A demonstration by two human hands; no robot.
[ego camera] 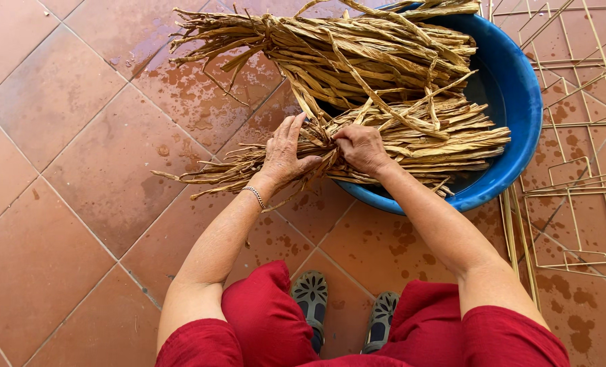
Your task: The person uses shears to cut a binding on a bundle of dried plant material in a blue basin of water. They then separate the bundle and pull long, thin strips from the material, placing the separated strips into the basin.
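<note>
Two bundles of dried, tan plant fibre strips lie across a round blue plastic basin (520, 102) on a wet terracotta tile floor. The near bundle (418, 139) sticks out over the basin's left rim. My left hand (284, 153), with a thin bracelet on its wrist, presses on this bundle where it is tied, fingers spread over the strips. Just to its right, my right hand (361, 148) is closed around the strips at the same spot. The far bundle (330, 51) rests behind them, untouched.
A thin metal wire frame (575, 177) lies on the tiles to the right of the basin. My red clothing and two grey patterned shoes (310, 299) show at the bottom. Wet patches darken the tiles (65, 170) around the basin.
</note>
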